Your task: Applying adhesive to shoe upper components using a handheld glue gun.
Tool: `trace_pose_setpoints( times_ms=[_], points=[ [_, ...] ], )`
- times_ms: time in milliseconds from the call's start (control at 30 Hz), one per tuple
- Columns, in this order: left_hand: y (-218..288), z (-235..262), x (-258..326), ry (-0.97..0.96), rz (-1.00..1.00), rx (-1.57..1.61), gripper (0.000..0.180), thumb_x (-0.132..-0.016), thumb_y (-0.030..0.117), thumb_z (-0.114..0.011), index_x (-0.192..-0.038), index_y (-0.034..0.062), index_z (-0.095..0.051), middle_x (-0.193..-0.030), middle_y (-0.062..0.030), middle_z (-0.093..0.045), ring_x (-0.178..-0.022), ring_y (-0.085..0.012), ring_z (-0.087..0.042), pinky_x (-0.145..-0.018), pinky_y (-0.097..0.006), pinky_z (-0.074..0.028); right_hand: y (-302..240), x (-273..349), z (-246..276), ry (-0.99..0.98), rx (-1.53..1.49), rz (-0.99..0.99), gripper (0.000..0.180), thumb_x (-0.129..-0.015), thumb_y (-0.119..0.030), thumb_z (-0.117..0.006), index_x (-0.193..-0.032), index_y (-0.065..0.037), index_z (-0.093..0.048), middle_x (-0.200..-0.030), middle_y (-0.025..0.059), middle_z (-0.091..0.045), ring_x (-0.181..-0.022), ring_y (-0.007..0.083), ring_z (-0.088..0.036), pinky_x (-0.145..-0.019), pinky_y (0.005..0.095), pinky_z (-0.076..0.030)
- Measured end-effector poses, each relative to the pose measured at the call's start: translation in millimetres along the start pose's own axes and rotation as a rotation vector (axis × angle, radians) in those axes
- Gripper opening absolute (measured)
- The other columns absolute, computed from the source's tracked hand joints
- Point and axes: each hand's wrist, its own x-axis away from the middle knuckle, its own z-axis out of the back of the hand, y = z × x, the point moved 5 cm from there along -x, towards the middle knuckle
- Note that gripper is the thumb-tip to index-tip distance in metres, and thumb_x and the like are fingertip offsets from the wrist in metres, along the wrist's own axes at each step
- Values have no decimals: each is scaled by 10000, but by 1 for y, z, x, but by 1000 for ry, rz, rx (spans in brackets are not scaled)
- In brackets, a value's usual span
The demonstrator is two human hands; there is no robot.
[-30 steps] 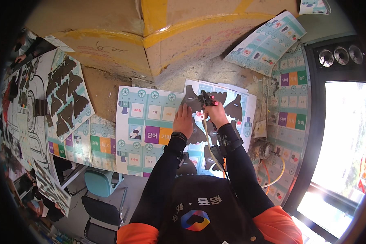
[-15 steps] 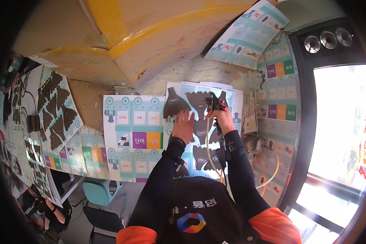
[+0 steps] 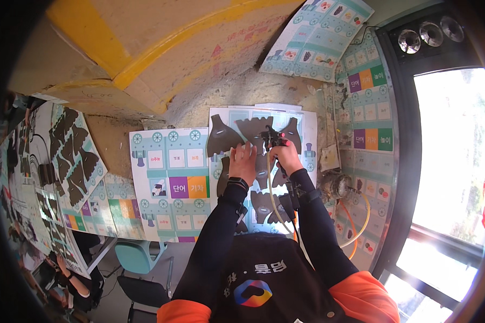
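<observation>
Several dark, scallop-edged cut pieces [image 3: 222,139] lie on a printed sheet [image 3: 310,129] in front of me. My left hand [image 3: 243,166] rests over these pieces, palm down with its fingers stretched out. My right hand [image 3: 287,158] is wrapped around a black spray gun [image 3: 275,138] with a red knob, held over the pieces right of my left hand. From the gun a pale hose [image 3: 269,185] runs down toward my body. The gun and my hands hide parts of the pieces beneath.
Another printed sheet [image 3: 167,153] lies to the left, with a board of dark pieces [image 3: 74,156] beyond it. Cardboard boxes [image 3: 199,59] stand at the back. A turquoise stool [image 3: 134,255] and black chair [image 3: 143,290] stand lower left. Hoses [image 3: 368,215] curl at right beside a window.
The view has shifted slightly, so the sheets and boxes sit a little differently in it. My right hand still grips the spray gun, and my left hand stays on the pieces.
</observation>
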Motion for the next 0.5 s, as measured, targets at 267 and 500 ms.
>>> trace_pose_setpoints(
  times_ms=[267,500],
  points=[
    [-3,0,2,26,6,17,591,-864,110,-573,-1449,121,-485,-1524,-114,-379,-1401,-368,-339,-1181,-536,-278,0,9,3,-21,104,-18,140,-709,-35,-604,-845,-10,-626,-614,87,-624,-445,180,-564,-419,305,-426],
    [-1,5,1,10,11,25,585,-857,103,-578,-1438,113,-508,-1512,-111,-390,-1392,-362,-345,-1183,-532,-277,10,3,20,71,57,-56,150,-706,-44,-588,-847,-14,-633,-623,90,-624,-489,186,-588,-437,315,-438]
  ],
)
